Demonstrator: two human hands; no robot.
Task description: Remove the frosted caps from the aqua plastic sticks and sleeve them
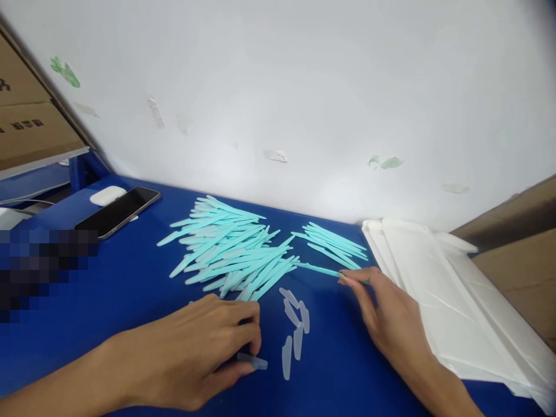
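My right hand (386, 318) pinches the end of a turquoise eyebrow razor (321, 269), its tip pointing left toward a large heap of the same razors (234, 249). Between the thumb and fingers of my left hand (195, 347) is a translucent blade cap (252, 361), partly hidden by the fingers. Several loose translucent caps (286, 358) lie on the blue table between my hands. Behind my right hand a smaller group of razors (334, 242) lies roughly side by side.
White plastic bags (417, 278) lie stacked at the right, beside a cardboard box (516, 260). At the left are a phone (119, 211) and a white case (108, 196). A white wall (304, 104) closes off the back of the table (125, 284). More cardboard boxes (35, 116) stand far left.
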